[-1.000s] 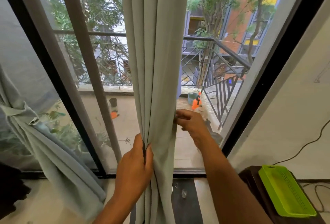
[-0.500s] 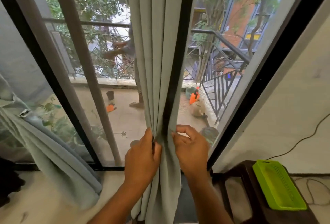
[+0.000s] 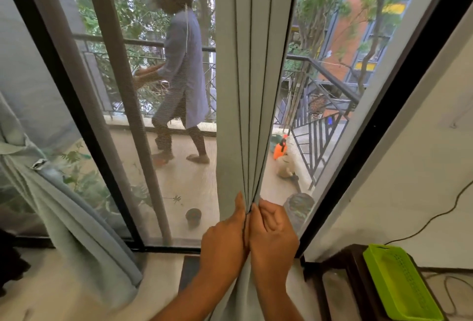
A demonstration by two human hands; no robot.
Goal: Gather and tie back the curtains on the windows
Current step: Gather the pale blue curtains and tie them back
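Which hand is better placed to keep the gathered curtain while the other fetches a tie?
Probably the left hand: it wraps the bunched curtain fully, while the right hand only pinches its edge.

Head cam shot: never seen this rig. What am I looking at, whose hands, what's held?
There is no robot: a person wears one wide-angle camera on the head, looking forward and down. The left hand and right hand squeeze the pleats of a pale green curtain into a bunch in front of a glass balcony door. At far left a second curtain is already tied back. At lower right a green plastic tray rests on a dark stand. Someone else walks on the balcony outside.
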